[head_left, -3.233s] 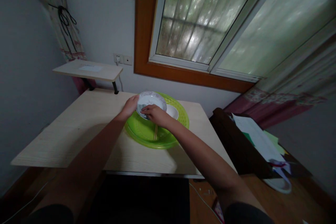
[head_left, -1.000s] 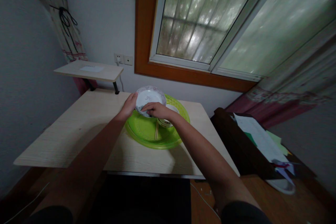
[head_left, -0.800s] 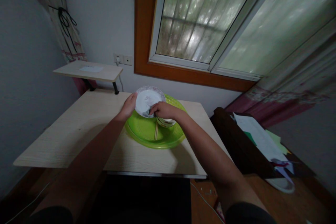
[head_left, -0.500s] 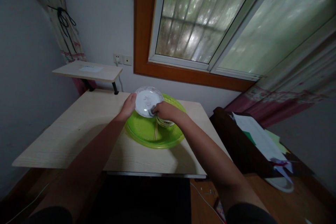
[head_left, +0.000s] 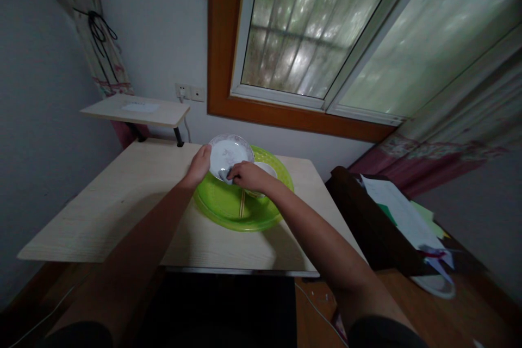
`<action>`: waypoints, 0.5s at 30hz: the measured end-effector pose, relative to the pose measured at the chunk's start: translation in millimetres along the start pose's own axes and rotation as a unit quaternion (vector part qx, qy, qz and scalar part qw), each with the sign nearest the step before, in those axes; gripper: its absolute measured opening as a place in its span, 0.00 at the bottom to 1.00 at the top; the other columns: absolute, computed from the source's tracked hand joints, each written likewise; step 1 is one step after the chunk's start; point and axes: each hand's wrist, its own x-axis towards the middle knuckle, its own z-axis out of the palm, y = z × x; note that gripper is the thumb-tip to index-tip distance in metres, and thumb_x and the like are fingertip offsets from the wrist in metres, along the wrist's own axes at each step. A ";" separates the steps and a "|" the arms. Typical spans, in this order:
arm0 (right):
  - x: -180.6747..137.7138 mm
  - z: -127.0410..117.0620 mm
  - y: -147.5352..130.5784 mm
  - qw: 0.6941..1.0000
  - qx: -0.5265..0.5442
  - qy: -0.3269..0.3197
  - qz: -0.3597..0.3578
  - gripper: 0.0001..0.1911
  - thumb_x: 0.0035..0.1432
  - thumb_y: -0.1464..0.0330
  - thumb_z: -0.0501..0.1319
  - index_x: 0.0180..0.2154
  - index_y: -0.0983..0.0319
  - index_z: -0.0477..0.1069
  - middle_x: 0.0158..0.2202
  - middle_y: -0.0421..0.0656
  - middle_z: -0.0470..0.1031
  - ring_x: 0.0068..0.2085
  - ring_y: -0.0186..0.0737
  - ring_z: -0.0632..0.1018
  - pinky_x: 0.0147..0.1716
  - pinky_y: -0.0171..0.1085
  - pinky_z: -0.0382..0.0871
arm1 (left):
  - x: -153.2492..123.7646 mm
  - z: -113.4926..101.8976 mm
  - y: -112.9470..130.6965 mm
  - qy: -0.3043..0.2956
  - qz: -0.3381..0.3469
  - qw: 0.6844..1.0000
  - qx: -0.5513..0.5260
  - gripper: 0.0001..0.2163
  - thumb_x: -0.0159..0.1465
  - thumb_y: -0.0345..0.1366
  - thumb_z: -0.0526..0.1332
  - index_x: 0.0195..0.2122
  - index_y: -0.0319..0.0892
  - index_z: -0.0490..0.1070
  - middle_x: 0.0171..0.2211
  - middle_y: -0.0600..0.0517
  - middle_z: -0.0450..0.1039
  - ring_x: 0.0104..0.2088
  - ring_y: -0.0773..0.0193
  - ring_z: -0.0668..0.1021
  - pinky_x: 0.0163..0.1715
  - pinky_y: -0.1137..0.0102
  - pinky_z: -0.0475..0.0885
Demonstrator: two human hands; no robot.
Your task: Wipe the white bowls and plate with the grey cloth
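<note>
A white plate (head_left: 229, 153) with a patterned rim is held up, tilted toward me, above the left part of a green plastic basin (head_left: 222, 217). My left hand (head_left: 199, 164) is closed on the plate's left edge. My right hand (head_left: 246, 175) is closed on a small grey cloth (head_left: 225, 175), pressed against the plate's lower edge. Behind that hand, a white bowl (head_left: 267, 168) sits in the basin, partly hidden by the wrist. A pair of chopsticks (head_left: 242, 204) lies in the basin, their upper ends covered.
The basin stands on a light wooden table (head_left: 134, 190). A small raised shelf (head_left: 138, 109) with a paper label is at the back left. Wall sockets (head_left: 190, 92) and a window (head_left: 302, 38) are behind. Papers (head_left: 402, 217) lie on a dark piece of furniture at the right.
My right hand has slid left along the plate's lower edge with the cloth, uncovering more of the bowl. My left hand keeps its hold on the plate.
</note>
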 end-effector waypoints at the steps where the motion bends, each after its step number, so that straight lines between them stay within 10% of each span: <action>1: -4.1 -4.4 4.7 0.999 -0.034 -0.023 0.021 0.19 0.56 0.78 0.59 0.46 0.59 0.82 0.46 0.44 0.83 0.47 0.41 0.81 0.50 0.35 0.68 | -0.6 0.2 1.0 -0.003 -0.004 1.000 0.001 0.20 0.68 0.49 0.48 0.42 0.39 0.73 0.45 0.42 0.77 0.48 0.55 0.76 0.55 0.62 0.67; 6: -16.8 -18.3 21.7 0.974 -0.181 -0.021 0.136 0.14 0.62 0.74 0.57 0.42 0.64 0.82 0.43 0.52 0.82 0.46 0.48 0.79 0.44 0.37 0.69 | -2.4 1.3 4.5 -0.046 -0.008 0.999 -0.012 0.21 0.67 0.49 0.50 0.43 0.38 0.75 0.47 0.40 0.78 0.49 0.53 0.77 0.56 0.61 0.67; 15: -4.9 -3.3 34.5 0.961 -0.249 0.078 0.093 0.15 0.67 0.74 0.54 0.50 0.67 0.77 0.49 0.54 0.77 0.51 0.51 0.71 0.52 0.43 0.67 | 0.8 5.7 -2.1 -0.135 -0.011 0.989 -0.066 0.27 0.65 0.56 0.53 0.46 0.36 0.77 0.47 0.41 0.79 0.51 0.53 0.77 0.57 0.61 0.68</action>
